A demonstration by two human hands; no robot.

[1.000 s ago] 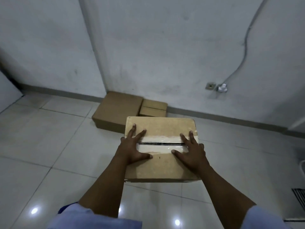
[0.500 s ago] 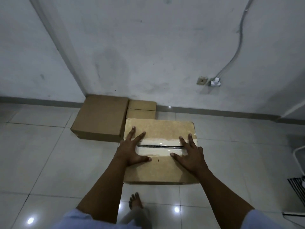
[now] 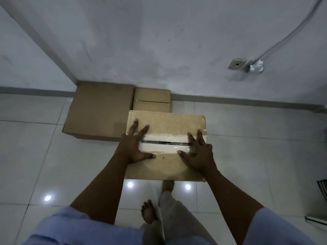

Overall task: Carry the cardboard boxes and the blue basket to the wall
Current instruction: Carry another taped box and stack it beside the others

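Left hand and right hand lie flat, fingers spread, on the taped cardboard box, hiding its side edges.

Head-mounted, steeply downward, toward wall

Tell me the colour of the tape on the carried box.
Whitish, glossy tape along the box's top seam; head view.

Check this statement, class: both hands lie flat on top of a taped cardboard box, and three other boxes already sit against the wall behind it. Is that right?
Not quite. The head view shows two boxes at the wall, a large box and a small box, not three. The left hand and right hand do lie flat on the taped box.
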